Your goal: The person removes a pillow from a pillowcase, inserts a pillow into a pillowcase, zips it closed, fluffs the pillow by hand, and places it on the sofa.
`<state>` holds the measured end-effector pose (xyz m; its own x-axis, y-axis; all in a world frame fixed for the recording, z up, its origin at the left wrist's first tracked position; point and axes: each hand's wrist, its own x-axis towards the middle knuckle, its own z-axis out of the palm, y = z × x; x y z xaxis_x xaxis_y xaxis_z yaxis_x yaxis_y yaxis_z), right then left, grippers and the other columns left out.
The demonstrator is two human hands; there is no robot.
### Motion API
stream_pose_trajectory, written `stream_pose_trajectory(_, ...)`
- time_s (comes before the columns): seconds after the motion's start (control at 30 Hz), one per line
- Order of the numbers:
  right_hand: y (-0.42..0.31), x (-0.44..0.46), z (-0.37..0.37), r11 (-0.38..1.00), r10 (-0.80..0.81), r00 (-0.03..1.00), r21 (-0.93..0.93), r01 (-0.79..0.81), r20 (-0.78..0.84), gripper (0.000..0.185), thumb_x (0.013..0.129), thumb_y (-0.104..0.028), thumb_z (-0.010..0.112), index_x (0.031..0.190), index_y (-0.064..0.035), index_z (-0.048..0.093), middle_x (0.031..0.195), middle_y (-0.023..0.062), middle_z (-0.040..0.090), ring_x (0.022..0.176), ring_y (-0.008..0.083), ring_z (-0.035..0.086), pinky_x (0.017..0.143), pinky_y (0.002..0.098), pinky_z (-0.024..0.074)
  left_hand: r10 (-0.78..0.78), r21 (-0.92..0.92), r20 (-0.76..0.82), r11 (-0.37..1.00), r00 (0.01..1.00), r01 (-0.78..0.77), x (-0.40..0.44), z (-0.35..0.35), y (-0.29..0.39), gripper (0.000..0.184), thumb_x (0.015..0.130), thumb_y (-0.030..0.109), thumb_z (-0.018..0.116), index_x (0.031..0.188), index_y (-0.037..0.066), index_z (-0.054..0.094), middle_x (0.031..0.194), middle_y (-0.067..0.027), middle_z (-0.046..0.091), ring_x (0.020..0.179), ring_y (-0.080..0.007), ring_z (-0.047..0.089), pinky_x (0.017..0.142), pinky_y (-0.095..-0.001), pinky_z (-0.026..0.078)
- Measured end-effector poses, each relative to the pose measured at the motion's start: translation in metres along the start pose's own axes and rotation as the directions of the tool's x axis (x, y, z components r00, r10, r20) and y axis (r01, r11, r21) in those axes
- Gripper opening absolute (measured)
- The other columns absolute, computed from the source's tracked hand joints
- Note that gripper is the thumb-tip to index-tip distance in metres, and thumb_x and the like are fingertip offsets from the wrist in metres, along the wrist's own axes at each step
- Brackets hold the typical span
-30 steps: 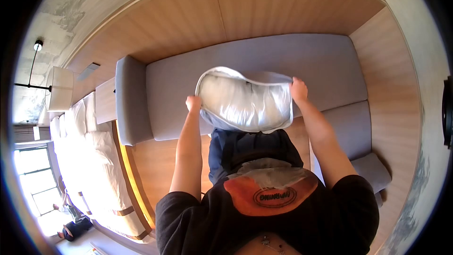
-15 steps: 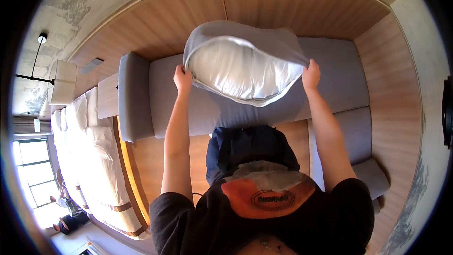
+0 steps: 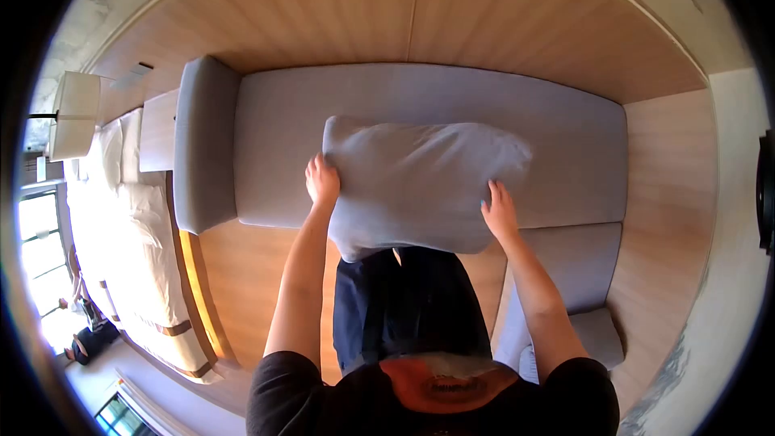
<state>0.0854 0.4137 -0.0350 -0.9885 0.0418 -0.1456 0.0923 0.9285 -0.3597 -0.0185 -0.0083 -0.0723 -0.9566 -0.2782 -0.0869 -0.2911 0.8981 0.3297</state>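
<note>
A plump grey cushion lies across the front of the grey sofa seat, its near edge hanging over by my knees. Its grey side faces up, and no white filling shows. My left hand is at the cushion's left edge, fingers loosely extended and touching its side. On the right, my right hand has its fingers apart against the cushion's right end. Neither hand is closed around the fabric.
A grey armrest closes the sofa's left end. Another seat section runs toward me on the right, with a small grey cushion. A white bed and a lamp stand at left. People are near the window.
The cushion, held up by its open cover with white filling showing, has come down onto the sofa front and turned grey side up. Both hands have let go of the cover's edges.
</note>
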Motion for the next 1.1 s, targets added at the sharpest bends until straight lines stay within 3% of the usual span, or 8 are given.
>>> stream_pose_trajectory(0.1,-0.051,0.06,0.002,0.979,-0.201,0.972,-0.046,0.196,-0.119,0.063,0.074,-0.021,0.064,0.13,-0.0102,0.036,0.127,0.0211,0.04,0.115,0.0373,0.041,0.092,0.0459,0.0376,0.069,-0.095,-0.031,0.993,0.997,-0.072,0.024,0.018,0.042,0.048,0.086,0.031,0.048,0.128,0.011,0.039,0.134,-0.0136,0.038,0.124,-0.0306,0.034,0.097,-0.048,0.032)
stream_pose_trajectory(0.27,-0.159,0.1,0.052,0.937,-0.338,0.891,0.024,0.348,0.305,0.09,0.066,-0.037,0.072,0.139,-0.0192,0.021,0.141,0.0186,0.019,0.129,0.0402,0.021,0.094,0.0629,0.0275,0.182,0.105,-0.062,0.979,0.981,-0.175,-0.006,0.052,0.073,0.05,0.084,0.037,0.048,0.129,0.016,0.042,0.138,-0.0093,0.034,0.127,-0.0311,0.03,0.098,-0.0581,0.024)
stream_pose_trajectory(0.43,-0.175,0.066,0.118,0.909,-0.315,0.79,-0.074,0.411,0.527,0.095,0.062,-0.038,0.075,0.139,-0.0244,0.02,0.143,0.016,0.015,0.129,0.0416,0.02,0.091,0.0647,0.0301,0.216,0.202,-0.016,0.957,0.976,-0.209,-0.079,0.059,0.03,0.054,0.078,0.038,0.058,0.125,0.017,0.045,0.127,-0.0107,0.042,0.115,-0.0302,0.041,0.091,-0.052,0.033)
stream_pose_trajectory(0.57,-0.168,0.052,0.153,0.969,-0.096,0.797,-0.127,0.211,0.596,0.067,0.061,-0.02,0.075,0.116,-0.0046,0.04,0.124,0.0152,0.038,0.121,0.0321,0.037,0.093,0.0445,0.0398,0.157,-0.019,-0.014,0.987,0.988,-0.157,-0.109,0.062,0.001,0.048,0.072,0.038,0.065,0.109,0.01,0.051,0.108,-0.0102,0.05,0.099,-0.0274,0.049,0.082,-0.042,0.039)
stream_pose_trajectory(0.77,-0.156,0.054,0.204,0.976,0.158,0.757,-0.217,-0.021,0.634,0.041,0.061,-0.006,0.066,0.097,0.0016,0.045,0.095,0.0226,0.056,0.081,0.0369,0.062,0.065,0.0418,0.0528,0.195,0.004,0.128,0.98,0.972,-0.197,-0.101,0.126,-0.016,0.032,0.067,0.026,0.066,0.086,0.008,0.048,0.083,-0.0061,0.051,0.078,-0.0242,0.051,0.073,-0.0375,0.039)
stream_pose_trajectory(0.83,-0.159,0.085,0.235,0.987,0.055,0.824,-0.156,0.041,0.564,0.028,0.064,-0.005,0.06,0.091,-0.0007,0.053,0.072,0.0194,0.062,0.067,0.0358,0.063,0.061,0.0447,0.0524,0.188,0.013,0.084,0.982,0.978,-0.19,-0.063,0.154,-0.029,0.026,0.067,0.02,0.064,0.083,0.009,0.047,0.078,-0.0061,0.052,0.075,-0.0239,0.051,0.067,-0.0374,0.038)
stream_pose_trajectory(0.97,-0.199,0.173,0.304,0.993,0.075,0.823,-0.116,-0.012,0.563,0.027,0.066,-0.008,0.055,0.092,-0.0037,0.06,0.075,0.0198,0.063,0.07,0.0349,0.062,0.064,0.0455,0.0507,0.084,0.109,0.073,0.99,0.994,-0.092,0.046,0.208,-0.066,0.015,0.07,0.019,0.058,0.076,0.01,0.047,0.074,-0.0045,0.055,0.073,-0.0234,0.052,0.063,-0.0379,0.037)
stream_pose_trajectory(1.1,-0.207,0.216,0.361,0.993,-0.111,0.898,0.012,0.117,0.426,0.025,0.064,-0.007,0.054,0.088,-0.0032,0.061,0.075,0.0221,0.062,0.072,0.0386,0.061,0.067,0.0469,0.0496,0.073,0.13,-0.052,0.989,0.996,-0.066,0.103,0.25,-0.09,0.009,0.072,0.017,0.054,0.075,0.011,0.048,0.074,-0.0037,0.056,0.073,-0.023,0.053,0.062,-0.0379,0.038)
